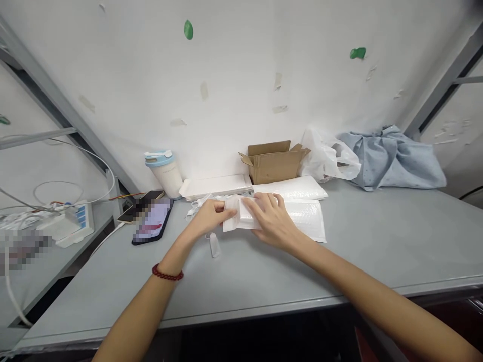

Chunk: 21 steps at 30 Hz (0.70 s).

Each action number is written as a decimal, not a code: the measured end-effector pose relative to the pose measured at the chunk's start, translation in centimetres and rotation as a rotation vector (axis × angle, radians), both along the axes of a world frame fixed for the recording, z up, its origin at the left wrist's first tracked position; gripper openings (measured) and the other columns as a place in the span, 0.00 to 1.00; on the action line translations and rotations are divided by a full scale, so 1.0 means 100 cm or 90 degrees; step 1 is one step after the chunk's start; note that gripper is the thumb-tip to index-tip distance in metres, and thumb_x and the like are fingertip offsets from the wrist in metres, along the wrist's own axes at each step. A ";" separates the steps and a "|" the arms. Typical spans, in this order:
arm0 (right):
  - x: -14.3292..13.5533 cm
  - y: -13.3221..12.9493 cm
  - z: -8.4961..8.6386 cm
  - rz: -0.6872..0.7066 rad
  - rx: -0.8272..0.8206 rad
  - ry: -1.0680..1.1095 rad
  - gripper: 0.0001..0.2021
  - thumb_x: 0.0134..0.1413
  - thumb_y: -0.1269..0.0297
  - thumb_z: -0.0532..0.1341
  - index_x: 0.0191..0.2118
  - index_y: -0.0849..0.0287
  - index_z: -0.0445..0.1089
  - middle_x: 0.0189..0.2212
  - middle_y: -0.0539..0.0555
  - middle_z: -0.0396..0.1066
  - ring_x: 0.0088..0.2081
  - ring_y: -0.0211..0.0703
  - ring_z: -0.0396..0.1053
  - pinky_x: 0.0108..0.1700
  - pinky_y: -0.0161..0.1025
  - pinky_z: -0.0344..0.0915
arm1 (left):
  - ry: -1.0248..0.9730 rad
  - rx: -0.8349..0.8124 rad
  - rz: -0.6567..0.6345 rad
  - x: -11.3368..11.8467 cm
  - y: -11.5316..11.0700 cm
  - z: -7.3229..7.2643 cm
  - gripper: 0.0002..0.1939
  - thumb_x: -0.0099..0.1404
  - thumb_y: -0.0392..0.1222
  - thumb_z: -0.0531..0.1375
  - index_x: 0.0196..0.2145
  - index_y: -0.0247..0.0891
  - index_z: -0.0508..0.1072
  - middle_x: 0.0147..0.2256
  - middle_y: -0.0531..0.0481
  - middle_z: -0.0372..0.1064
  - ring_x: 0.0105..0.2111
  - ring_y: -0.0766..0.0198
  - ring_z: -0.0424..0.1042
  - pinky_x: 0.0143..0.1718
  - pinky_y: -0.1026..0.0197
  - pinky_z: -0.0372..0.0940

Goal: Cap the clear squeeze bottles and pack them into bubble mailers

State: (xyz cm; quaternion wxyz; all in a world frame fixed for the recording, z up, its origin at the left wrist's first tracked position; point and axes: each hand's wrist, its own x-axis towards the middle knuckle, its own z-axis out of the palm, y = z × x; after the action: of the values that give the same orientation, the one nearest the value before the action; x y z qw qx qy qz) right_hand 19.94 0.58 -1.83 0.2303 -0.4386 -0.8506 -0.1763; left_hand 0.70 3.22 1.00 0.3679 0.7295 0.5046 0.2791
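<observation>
A white bubble mailer (307, 218) lies across the middle of the grey table. My left hand (211, 217) pinches the flap at its left end between thumb and fingers. Over the mailer's left part rests my right hand (273, 221), fingers bent and pressing on the flap side; its thumb is partly hidden. Just behind it lies a second white bubble mailer (290, 188). Below my left hand a small white tag (215, 245) lies on the table. White cords with small pieces (194, 207) lie partly hidden behind my left hand.
At the back stand a cup with a blue lid (166, 173), a stack of white envelopes (215, 186) and an open cardboard box (273, 166). A white plastic bag (326, 156) and blue cloth (396, 158) lie right. Two phones (160, 223) and a power strip (81, 221) are left.
</observation>
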 end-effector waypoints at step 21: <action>0.002 0.001 -0.003 -0.055 -0.097 -0.055 0.27 0.50 0.64 0.58 0.56 0.61 0.54 0.39 0.61 0.63 0.40 0.52 0.57 0.40 0.42 0.53 | 0.186 -0.172 -0.066 -0.023 -0.008 0.008 0.14 0.47 0.39 0.58 0.07 0.38 0.63 0.10 0.52 0.62 0.11 0.68 0.58 0.16 0.65 0.53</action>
State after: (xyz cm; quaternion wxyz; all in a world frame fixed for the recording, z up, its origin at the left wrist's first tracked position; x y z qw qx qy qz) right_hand 20.15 0.71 -2.16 0.1519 -0.4833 -0.8508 -0.1397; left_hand -1.56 2.46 1.80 0.3988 0.7312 0.5475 0.0807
